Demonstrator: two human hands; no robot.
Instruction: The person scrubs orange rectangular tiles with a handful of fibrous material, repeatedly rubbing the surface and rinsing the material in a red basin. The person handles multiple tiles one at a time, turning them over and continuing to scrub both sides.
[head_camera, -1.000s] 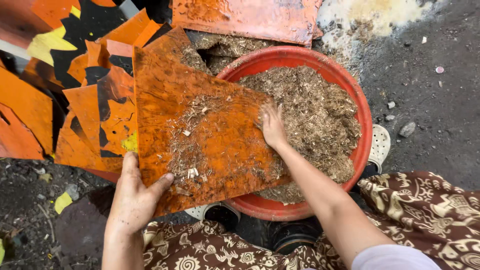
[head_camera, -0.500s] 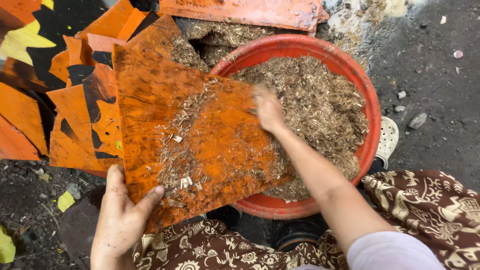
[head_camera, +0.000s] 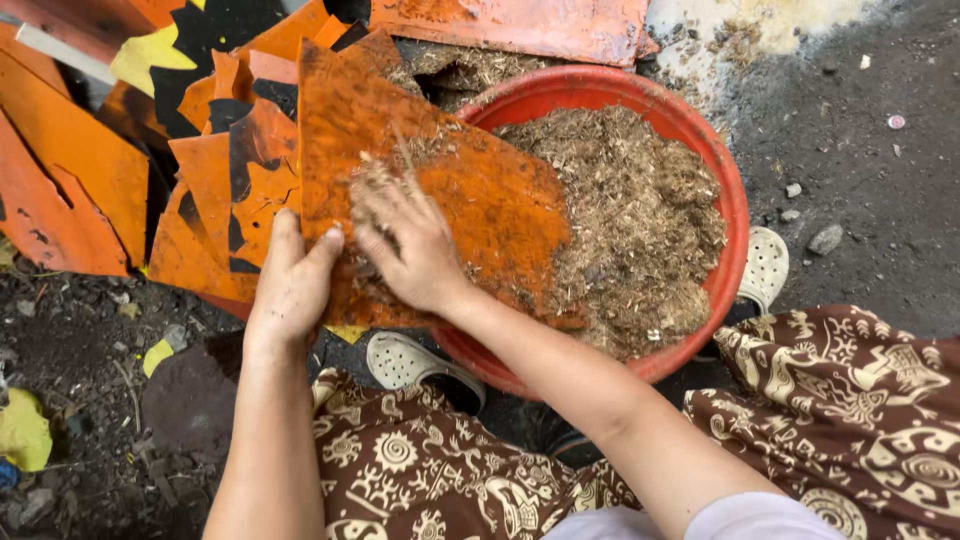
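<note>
While your left hand (head_camera: 290, 285) grips the flat orange rusty sheet (head_camera: 440, 190) at seven o'clock, your right hand (head_camera: 405, 245) lies spread on it, the round red plastic basin (head_camera: 725, 250) of sawdust at three o'clock.

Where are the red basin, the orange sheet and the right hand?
red basin (head_camera: 738, 215), head view, on its bare right rim.
orange sheet (head_camera: 490, 200), head view, on its flat face over the basin.
right hand (head_camera: 405, 245), head view, on the back of the hand.

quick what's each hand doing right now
Left hand: closed on the edge of the orange sheet, holding it.
Right hand: open, flat on the sheet, fingers in the sawdust.
</note>
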